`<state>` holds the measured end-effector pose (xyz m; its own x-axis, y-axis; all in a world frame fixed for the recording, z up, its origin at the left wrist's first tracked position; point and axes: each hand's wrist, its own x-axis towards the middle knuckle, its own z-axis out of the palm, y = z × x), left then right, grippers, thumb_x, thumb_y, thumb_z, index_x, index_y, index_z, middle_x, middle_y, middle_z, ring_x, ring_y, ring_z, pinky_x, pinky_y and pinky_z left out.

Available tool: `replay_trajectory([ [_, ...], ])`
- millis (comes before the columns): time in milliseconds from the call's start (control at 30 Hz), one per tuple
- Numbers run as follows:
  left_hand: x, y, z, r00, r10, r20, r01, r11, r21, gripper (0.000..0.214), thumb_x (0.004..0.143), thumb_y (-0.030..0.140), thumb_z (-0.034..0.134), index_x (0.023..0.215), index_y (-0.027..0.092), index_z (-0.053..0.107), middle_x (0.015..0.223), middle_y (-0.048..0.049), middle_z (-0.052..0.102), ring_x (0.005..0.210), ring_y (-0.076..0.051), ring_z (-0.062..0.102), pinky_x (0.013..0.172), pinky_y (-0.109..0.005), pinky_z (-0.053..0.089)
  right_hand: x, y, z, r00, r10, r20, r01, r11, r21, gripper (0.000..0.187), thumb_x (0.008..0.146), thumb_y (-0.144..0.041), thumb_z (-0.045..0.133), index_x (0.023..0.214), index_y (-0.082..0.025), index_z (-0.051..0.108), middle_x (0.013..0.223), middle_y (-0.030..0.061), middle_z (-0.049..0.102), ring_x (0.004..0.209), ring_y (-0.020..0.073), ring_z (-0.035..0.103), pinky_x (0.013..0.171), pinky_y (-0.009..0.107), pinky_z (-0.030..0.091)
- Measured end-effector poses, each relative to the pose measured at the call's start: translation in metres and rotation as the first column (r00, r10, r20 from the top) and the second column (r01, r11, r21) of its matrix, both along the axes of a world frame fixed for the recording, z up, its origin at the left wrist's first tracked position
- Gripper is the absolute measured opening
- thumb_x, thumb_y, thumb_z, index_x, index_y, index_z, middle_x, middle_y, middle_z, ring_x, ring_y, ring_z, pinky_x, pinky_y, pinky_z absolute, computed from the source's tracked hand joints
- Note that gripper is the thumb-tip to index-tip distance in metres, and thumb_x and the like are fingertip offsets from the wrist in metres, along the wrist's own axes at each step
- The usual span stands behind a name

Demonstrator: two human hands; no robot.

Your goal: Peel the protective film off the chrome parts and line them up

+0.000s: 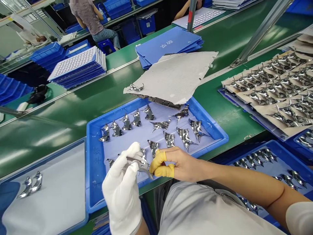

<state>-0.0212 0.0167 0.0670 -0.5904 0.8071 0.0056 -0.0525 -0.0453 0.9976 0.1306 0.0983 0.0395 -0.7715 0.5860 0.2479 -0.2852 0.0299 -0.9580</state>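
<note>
Your gloved left hand (123,192) pinches the shiny metal part (144,168) above the blue tray (94,182), apparently steadying it; your right hand (182,163) grasps its edge through yellow finger covers (158,160), probably limiting slip.

Left hand (122,194) upright, right fingers (160,160) seemingly pinched

the small parts (160,125) look like smooth, mirror-bright metal; the tray (92,179) is smooth plastic, its liner (132,137) matt paper. the glove (122,195) is matt cloth, the finger covers (159,160) rubbery. the bench (61,120) looks glossy, the cardboard (176,75) ridged and matt.
</note>
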Motion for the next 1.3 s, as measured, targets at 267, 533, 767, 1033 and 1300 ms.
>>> replay_trajectory([
  [267,-0.001,0.011,-0.025,0.992,0.019,0.127,0.011,0.974,-0.226,0.037,0.080,0.048,0.071,0.110,0.027,0.072,0.109,-0.0057,0.070,0.103,-0.027,0.066,0.082,-0.037,0.056,-0.012,-0.005,-0.008,0.969,0.144,-0.201,-0.247,0.596,-0.764,0.030,0.081,-0.038,0.074,0.080,-0.015,0.054,0.057,-0.0037,0.059,0.043,0.0084,0.056,0.049,0.020,0.048],
  [533,0.000,0.018,-0.021,0.999,-0.024,0.045,0.032,0.982,-0.189,0.032,0.082,0.043,0.071,0.108,0.023,0.073,0.112,-0.0046,0.069,0.100,-0.019,0.063,0.084,-0.027,0.050,-0.012,0.002,-0.011,0.990,0.130,-0.060,-0.127,0.612,-0.781,0.032,0.075,-0.039,0.075,0.076,-0.015,0.054,0.058,-0.0049,0.056,0.046,0.0092,0.056,0.049,0.022,0.048],
  [767,-0.021,0.019,-0.022,0.985,0.086,0.151,-0.051,0.974,-0.221,0.035,0.082,0.041,0.073,0.111,0.022,0.071,0.088,-0.0009,0.068,0.084,-0.013,0.061,0.085,-0.025,0.047,-0.001,0.071,0.001,0.800,-0.159,0.578,0.018,0.970,0.242,0.014,0.089,-0.024,0.055,0.087,-0.013,0.063,0.076,0.0022,0.061,0.064,0.0105,0.052,0.062,0.025,0.040],
  [1033,-0.022,0.010,-0.034,0.994,-0.004,0.105,0.024,0.982,-0.187,0.035,0.083,0.042,0.070,0.111,0.021,0.071,0.088,-0.0021,0.070,0.083,-0.013,0.062,0.090,-0.027,0.046,-0.052,0.132,-0.031,0.338,-0.626,0.702,-0.206,0.679,0.705,0.025,0.095,-0.006,0.041,0.105,-0.005,0.064,0.103,0.0168,0.065,0.088,0.0215,0.060,0.076,0.034,0.043],
  [1300,-0.023,0.009,-0.036,0.992,-0.029,0.125,0.056,0.974,-0.218,0.041,0.081,0.044,0.072,0.112,0.018,0.070,0.085,-0.0044,0.071,0.084,-0.015,0.062,0.091,-0.029,0.046,-0.086,0.161,-0.055,0.187,-0.664,0.724,-0.256,0.679,0.688,0.029,0.095,-0.032,0.061,0.114,-0.010,0.061,0.113,0.0107,0.062,0.100,0.0207,0.063,0.087,0.039,0.054],
])
